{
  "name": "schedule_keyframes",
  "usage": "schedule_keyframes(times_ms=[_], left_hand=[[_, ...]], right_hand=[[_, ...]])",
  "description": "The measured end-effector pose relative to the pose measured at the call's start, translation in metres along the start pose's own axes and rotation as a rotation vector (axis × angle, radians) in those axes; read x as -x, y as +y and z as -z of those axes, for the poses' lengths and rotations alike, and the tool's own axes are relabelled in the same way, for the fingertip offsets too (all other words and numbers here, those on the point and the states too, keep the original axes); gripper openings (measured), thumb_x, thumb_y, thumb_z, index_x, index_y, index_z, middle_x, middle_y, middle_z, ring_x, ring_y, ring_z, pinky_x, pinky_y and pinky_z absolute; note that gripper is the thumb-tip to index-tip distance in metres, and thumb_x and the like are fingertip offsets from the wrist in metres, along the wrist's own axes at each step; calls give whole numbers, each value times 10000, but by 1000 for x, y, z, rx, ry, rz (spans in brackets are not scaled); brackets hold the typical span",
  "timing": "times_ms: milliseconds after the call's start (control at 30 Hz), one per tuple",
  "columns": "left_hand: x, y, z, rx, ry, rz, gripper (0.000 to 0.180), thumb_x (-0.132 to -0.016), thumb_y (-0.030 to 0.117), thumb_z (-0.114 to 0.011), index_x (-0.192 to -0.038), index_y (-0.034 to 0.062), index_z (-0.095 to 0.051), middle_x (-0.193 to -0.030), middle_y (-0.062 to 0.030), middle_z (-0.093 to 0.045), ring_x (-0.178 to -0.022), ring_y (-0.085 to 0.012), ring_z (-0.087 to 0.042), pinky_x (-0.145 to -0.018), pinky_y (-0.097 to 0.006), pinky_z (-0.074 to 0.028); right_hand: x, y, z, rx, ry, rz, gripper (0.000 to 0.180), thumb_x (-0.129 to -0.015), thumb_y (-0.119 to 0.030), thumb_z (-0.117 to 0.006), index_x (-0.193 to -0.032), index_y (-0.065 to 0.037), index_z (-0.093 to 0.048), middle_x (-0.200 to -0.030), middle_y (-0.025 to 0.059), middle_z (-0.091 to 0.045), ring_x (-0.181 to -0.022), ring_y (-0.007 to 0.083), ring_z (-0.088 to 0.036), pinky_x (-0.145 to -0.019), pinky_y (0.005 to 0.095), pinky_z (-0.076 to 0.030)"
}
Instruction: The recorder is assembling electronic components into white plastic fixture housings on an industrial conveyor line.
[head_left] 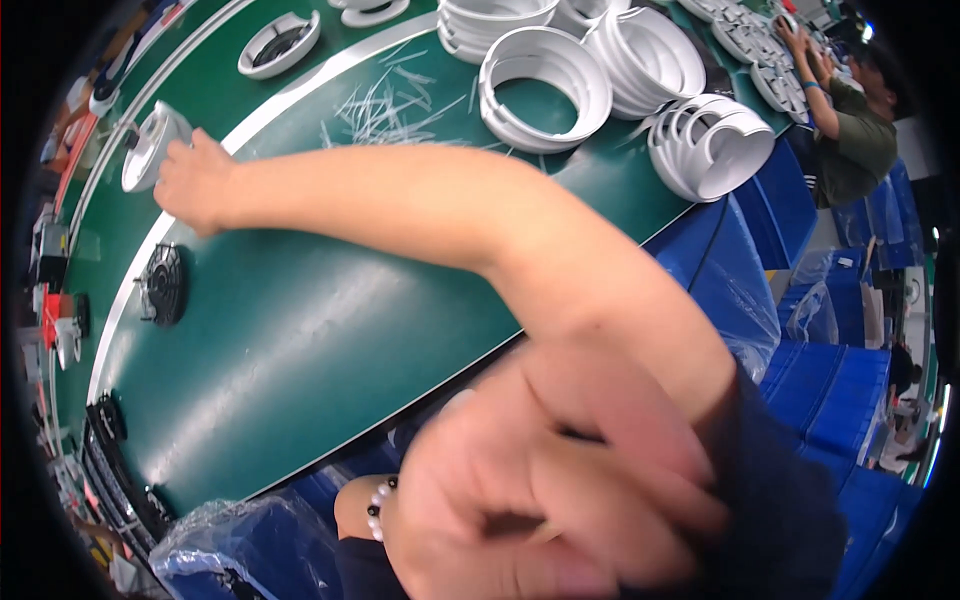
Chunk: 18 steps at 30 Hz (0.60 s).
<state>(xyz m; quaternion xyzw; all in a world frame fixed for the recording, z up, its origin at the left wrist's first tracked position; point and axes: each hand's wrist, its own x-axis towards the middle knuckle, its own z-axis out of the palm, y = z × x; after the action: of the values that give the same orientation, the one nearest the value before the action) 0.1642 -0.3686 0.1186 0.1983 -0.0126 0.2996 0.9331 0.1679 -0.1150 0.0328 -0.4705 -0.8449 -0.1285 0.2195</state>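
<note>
My right arm stretches across the green table to the far left. There my right hand (pixel 197 182) is closed on the edge of a white round plastic housing (pixel 158 147), which is tilted up on its side; a small dark piece shows on its far side. Just nearer than that hand, a black round grille-like part (pixel 164 284) rests by the white line. Close to the camera at the bottom is my left hand (pixel 540 490), with a beaded bracelet (pixel 380 508) on the wrist. Its fingers look bent but are smeared by motion, and whether they hold anything is hidden.
Stacked white plastic rings (pixel 545 90) stand at the back, beside a heap of thin clear strips (pixel 385 112). Another white housing (pixel 280 45) lies beyond the white line. Blue bins (pixel 720 270) line the right side. A co-worker (pixel 850 130) handles white parts at the far right.
</note>
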Motion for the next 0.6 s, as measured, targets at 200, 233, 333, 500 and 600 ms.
schedule_keyframes(times_ms=[200, 233, 333, 500, 600], left_hand=[[25, 6, 5, -48, 101, 11, 361, -747, 40, -503, -1087, -15, -397, -653, -57, -472, -475, -130, -420, -459, -240, -344], [27, 6, 7, -52, 103, 21, 358, -748, 47, -503, -1084, -18, -399, -662, -62, -473, -484, -134, -423, -465, -242, -346], [29, 8, 11, -61, 109, 40, 349, -753, 68, -504, -1075, -24, -407, -689, -75, -476, -509, -147, -432, -484, -246, -354], [36, 15, 17, -82, 106, 58, 342, -760, 103, -506, -1060, -35, -420, -733, -96, -481, -551, -168, -447, -514, -255, -367], [42, 22, 21, -112, 111, 54, 341, -764, 124, -507, -1051, -41, -428, -760, -109, -483, -576, -181, -456, -532, -259, -374]], right_hand=[[-14, -31, 9, -20, -32, 61, 271, -639, -175, -600, -894, -82, -596, -953, 78, -558, -952, 227, -468, -757, 394, -378], [-15, -32, 9, -28, -27, 56, 271, -639, -175, -600, -894, -82, -596, -953, 78, -558, -952, 227, -468, -757, 394, -378], [-16, -34, 11, -34, -29, 72, 265, -646, -171, -596, -895, -80, -593, -955, 75, -557, -951, 224, -468, -750, 388, -382], [-18, -34, 9, -42, 9, 70, 279, -635, -156, -606, -901, -72, -589, -967, 83, -554, -954, 226, -472, -746, 393, -388], [-18, -34, 10, -68, -42, 50, 301, -619, -154, -619, -909, -81, -588, -967, 67, -548, -975, 223, -457, -783, 394, -379]])
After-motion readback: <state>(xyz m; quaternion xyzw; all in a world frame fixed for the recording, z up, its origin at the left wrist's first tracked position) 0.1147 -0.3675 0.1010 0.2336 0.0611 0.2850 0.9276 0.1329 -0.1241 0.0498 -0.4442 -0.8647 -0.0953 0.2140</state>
